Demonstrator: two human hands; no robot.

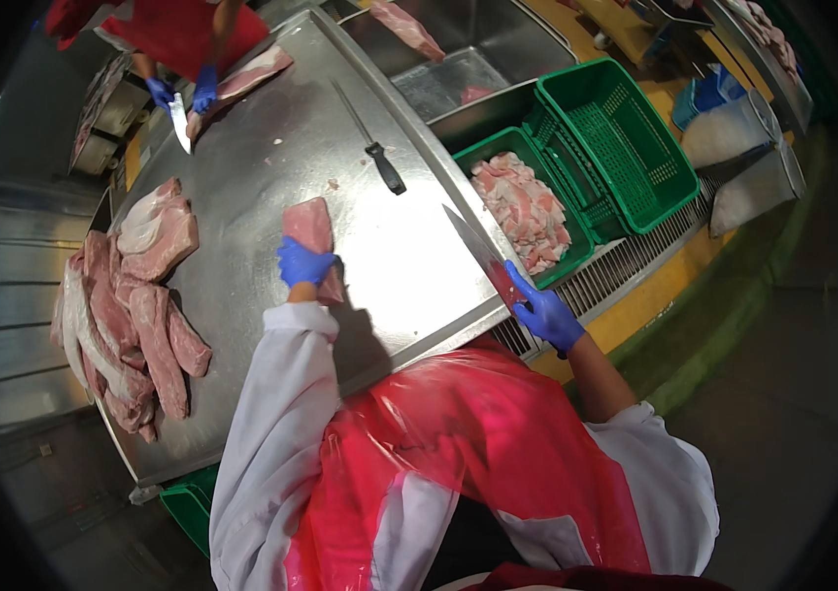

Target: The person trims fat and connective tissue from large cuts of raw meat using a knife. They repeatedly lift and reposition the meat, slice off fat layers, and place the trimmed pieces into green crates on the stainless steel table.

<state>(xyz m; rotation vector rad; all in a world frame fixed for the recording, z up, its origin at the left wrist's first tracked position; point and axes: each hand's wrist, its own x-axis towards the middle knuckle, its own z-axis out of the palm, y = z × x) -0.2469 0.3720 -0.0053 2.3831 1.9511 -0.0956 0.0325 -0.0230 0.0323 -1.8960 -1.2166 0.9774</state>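
My left hand, in a blue glove, is closed over a pink slab of meat lying on the steel table. Gripped in my right hand, also gloved in blue, is a long knife. Its blade points away from me over the table's right edge, next to the green crate of meat trimmings. Farther up the table lies a sharpening steel with a black handle, touched by neither hand.
A pile of meat pieces covers the table's left side. At the far left a co-worker's gloved hands hold a knife and meat. Beyond the table's raised right edge are a green basket and a steel sink with meat.
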